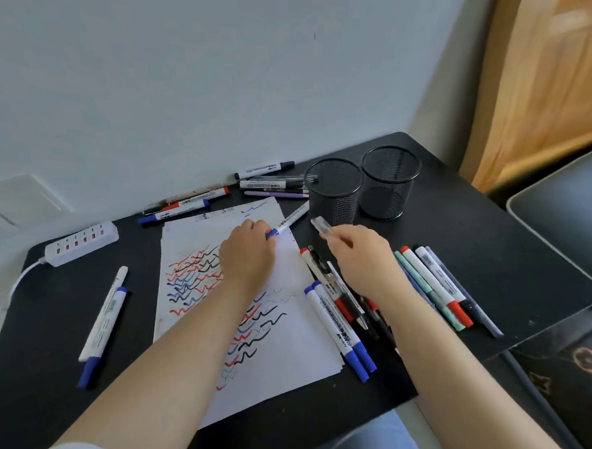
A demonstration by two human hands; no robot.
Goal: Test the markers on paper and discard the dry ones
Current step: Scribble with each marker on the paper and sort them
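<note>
Black wire mesh forms the two pen cups standing side by side just beyond your right fingertips; what shows through the mesh and over the rims looks like bare interior, though the bottoms are hard to read. Your left hand rests on the paper, its fingers curled round the blue end of a white marker whose barrel runs out past your fingertips toward the nearer cup. That barrel carries a strip of dark print, too blurred to read. Your right hand hovers above the table, thumb and fingers pinching a clear cap that sticks out beyond them, close to the marker's far end but apart from it. Under and behind your left fingers the sheet is covered in red, blue and black squiggles, with one blue squiggle near the far edge. Below your right wrist lie two blue-capped markers and a heap of red and black pens; to the right of that hand is a fan of red, teal and grey pens, one with a barcode label. Beyond your left knuckles, against the wall, lies a row of markers with printed labels that are illegible. Well to the left of your left hand are a blue marker and a white power strip.
</note>
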